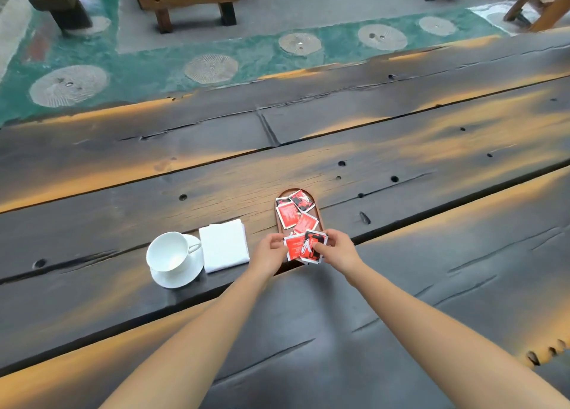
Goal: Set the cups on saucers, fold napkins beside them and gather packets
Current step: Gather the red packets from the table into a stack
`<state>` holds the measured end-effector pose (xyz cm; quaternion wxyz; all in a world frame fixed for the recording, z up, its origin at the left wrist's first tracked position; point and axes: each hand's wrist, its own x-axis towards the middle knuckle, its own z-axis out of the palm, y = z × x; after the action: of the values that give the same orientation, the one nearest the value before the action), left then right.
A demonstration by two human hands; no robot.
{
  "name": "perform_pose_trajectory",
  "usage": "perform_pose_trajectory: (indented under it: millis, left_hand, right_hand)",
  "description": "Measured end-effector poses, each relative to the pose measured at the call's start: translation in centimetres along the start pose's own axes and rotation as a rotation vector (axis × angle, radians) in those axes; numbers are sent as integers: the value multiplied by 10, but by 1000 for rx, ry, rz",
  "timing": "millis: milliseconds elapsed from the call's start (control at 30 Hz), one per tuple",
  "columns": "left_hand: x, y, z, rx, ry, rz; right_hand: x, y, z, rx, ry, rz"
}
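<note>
A dark plank tabletop [401, 149] is being viewed from above, with two bare forearms reaching forward across it. At the left, a white cup [168, 251] is being carried upright on its saucer [182, 277], its handle turned to the right. Just beside it, a folded white napkin [223, 245] is lying flat.

Further right, the left hand [268, 253] is being held at the near end of a narrow oval tray [320, 220]. Its fingers [275, 239] are curled in a narrow pinch on the left edge of a small bunch of red packets [300, 248]. The same bunch is being pinched on its right side by the fingers [322, 247] of the right hand [339, 251]. The bunch is therefore being held directly between the two hands, over the tray's near end.

The tray's long axis is running straight away from the person. More loose packets [294, 212] are lying in its far half, just ahead of both sets of fingertips, and neither hand is clearly nearer to them. Gathering is judged to be under way. The bunch would likely need lowering straight down, or the far packets drawing back along the tray's length.
</note>
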<state>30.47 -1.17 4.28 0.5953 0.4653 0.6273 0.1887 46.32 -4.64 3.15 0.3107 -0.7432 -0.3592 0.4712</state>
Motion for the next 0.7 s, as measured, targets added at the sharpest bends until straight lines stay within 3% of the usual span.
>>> perform_pose_trajectory:
  millis: [233, 433, 700]
  left_hand:
    - [55, -2, 12, -38, 11, -100]
    - [75, -10, 21, -81, -1, -122]
    - [70, -18, 28, -47, -28, -27]
  right_hand:
    - [64, 8, 11, -161, 49, 28]
    - [81, 19, 22, -626, 200, -78]
    - [79, 19, 31, -705, 309, -127]
